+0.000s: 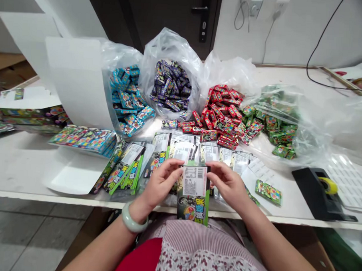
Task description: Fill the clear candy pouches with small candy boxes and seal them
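Observation:
A colourful candy pouch (192, 206) with a white printed label at its top hangs upright over the table's front edge. My left hand (163, 182) pinches its upper left corner, and my right hand (226, 186) pinches the upper right one. Behind it lie several labelled pouches (161, 144) in overlapping rows. More pouches (128, 169) are stacked to the left of my left hand. Beside my right wrist a small green candy box (268, 192) rests on a label sheet (263, 173).
Clear plastic bags hold small boxes in blue (128, 97), purple (172, 85), red (219, 109) and green (281, 130). An open display carton (74, 171) packed with boxes stands left. At right are a black tape dispenser (313, 195) and label sheets (347, 178).

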Available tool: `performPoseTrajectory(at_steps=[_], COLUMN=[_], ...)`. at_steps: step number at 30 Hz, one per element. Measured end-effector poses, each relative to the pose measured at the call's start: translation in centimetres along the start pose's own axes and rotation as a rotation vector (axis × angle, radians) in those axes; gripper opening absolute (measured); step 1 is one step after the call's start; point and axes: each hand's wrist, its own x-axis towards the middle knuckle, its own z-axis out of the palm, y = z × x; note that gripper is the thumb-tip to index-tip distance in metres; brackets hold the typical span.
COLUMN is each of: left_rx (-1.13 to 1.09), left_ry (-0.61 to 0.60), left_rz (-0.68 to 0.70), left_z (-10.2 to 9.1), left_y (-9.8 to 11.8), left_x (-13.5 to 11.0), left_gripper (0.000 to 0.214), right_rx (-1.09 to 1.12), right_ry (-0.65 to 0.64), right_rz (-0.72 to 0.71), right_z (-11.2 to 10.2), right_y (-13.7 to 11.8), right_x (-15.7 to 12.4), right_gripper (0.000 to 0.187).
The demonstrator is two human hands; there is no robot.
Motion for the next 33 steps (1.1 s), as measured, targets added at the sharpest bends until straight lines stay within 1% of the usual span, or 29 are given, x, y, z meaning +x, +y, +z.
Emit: performPoseTrajectory(at_steps=[1, 3, 5, 6, 7, 9, 10, 11, 12, 14, 15, 17, 19, 22, 24, 26, 28, 30, 33], left_rx=[0.036, 0.063, -0.001, -0.061, -0.124, -0.202, -0.203, -0.183, -0.152, -0.097, -0.083, -0.092, -0.125, -0.142, -0.148, -0.161, -0.160, -0.125, -0.016], left_ry=[0.040, 0.047, 0.029, 0.033, 0.042, 0.053, 0.050, 0.043, 0.038, 0.022, 0.010, -0.025, -0.044, -0.035, -0.023, -0.023, -0.028, -0.045, -0.072], left_rz=[0.036, 0.055, 0.000, -0.041, -0.077, -0.112, -0.115, -0.107, -0.084, -0.001, 0.044, 0.103, 0.102, 0.042, -0.040, -0.126, -0.151, -0.098, 0.041], left_z=[0.0, 0.1, 0.1, 0.1, 0.1, 0.1, 0.1, 0.1, 0.0, 0.0, -0.1, -0.1, -0.1, -0.1, 0.0, 0.0, -0.1, -0.4, -1.1], left_y=[0.3, 0.8, 1.1, 1.2, 1.2, 1.3, 1.3, 1.4, 1.4, 1.6, 1.7, 1.8, 1.9, 2.4, 2.7, 3.0, 3.1, 3.1, 2.7], left_x=[0.3, 0.9, 1.5, 1.8, 1.9, 2.0, 2.0, 2.0, 1.9, 1.8, 1.7, 1.7, 1.8, 2.1, 2.3, 2.4, 2.5, 2.4, 1.9], left_gripper=[0.013, 0.014, 0.012, 0.011, 0.018, 0.034, 0.035, 0.030, 0.022, 0.010, 0.008, 0.007, 0.006, 0.009, 0.012, 0.014, 0.015, 0.016, 0.018], right_rx=[-0.039, -0.120, -0.143, -0.107, -0.050, 0.044, 0.045, 0.016, -0.035, -0.147, -0.191, -0.246, -0.273, -0.287, -0.259, -0.208, -0.173, -0.173, -0.222], right_ry=[-0.017, -0.025, -0.014, -0.002, 0.000, -0.008, -0.012, -0.019, -0.032, -0.066, -0.091, -0.146, -0.184, -0.191, -0.172, -0.183, -0.208, -0.226, -0.277], right_rz=[-0.021, -0.084, -0.119, -0.111, -0.082, -0.012, 0.003, -0.003, -0.029, -0.113, -0.155, -0.212, -0.224, -0.151, -0.056, 0.020, 0.027, -0.009, -0.068], right_z=[-0.2, -0.7, -1.0, -1.1, -1.2, -1.1, -1.1, -1.1, -1.1, -1.4, -1.5, -1.8, -1.9, -1.6, -1.2, -0.7, -0.4, -0.5, -0.9], right_y=[-0.5, -1.5, -2.4, -2.7, -2.9, -2.9, -2.9, -2.8, -2.8, -3.0, -3.2, -3.8, -4.4, -5.1, -5.4, -5.5, -5.5, -5.3, -4.1], right_x=[0.2, 0.8, 1.4, 1.6, 1.8, 2.1, 2.2, 2.2, 2.2, 2.3, 2.3, 2.5, 2.7, 3.1, 3.4, 3.9, 4.3, 4.6, 4.2], right_gripper=[0.017, 0.012, 0.012, 0.009, 0.007, 0.022, 0.027, 0.026, 0.020, 0.006, 0.004, 0.008, 0.013, 0.013, 0.012, 0.013, 0.017, 0.021, 0.024])
